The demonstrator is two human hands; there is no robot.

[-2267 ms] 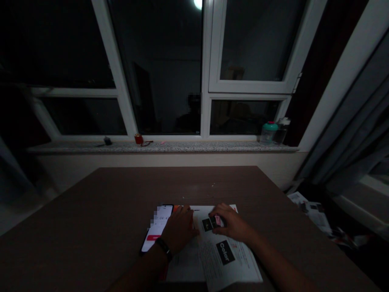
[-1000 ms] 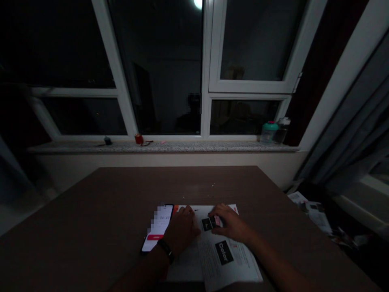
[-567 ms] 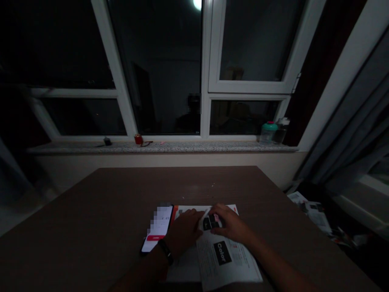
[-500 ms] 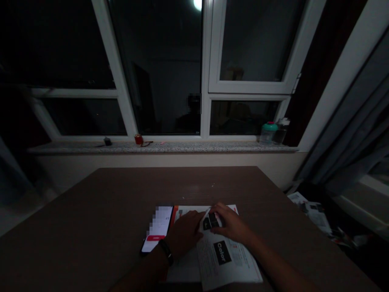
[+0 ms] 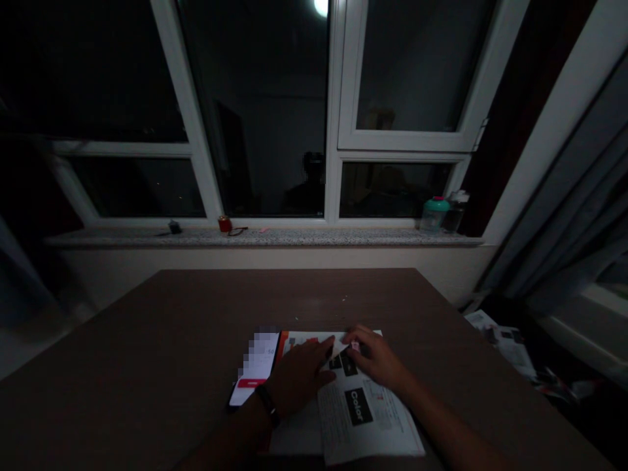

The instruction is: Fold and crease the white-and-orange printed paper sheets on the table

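Note:
A booklet [image 5: 299, 435] with printed pages and an orange-red left edge lies flat on the table before me. One of its pages [image 5: 387, 418], marked "Color" in a black box, is turned over on the right half, its upper corner folded slantwise. My left hand [image 5: 301, 373], with a dark wristband, rests on the booklet with fingers stretched and thumb apart, beside the fold. My right hand [image 5: 373, 353] has curled fingers and thumb at the page's upper corner, closed on it. Left of the booklet lies a phone [image 5: 258, 369] with a lit screen.
The brown table [image 5: 196, 314] reaches toward a windowsill [image 5: 304, 237]. On the sill are a small red object [image 5: 224, 224], a small dark object [image 5: 174, 227] and a teal-lidded bottle [image 5: 434, 214] beside a clear one [image 5: 456, 210]. Papers [image 5: 510, 343] lie beyond the table's right edge.
The raised upper part of the page has come down flatter. My left fingers have stretched out, and my right hand has shifted slightly right.

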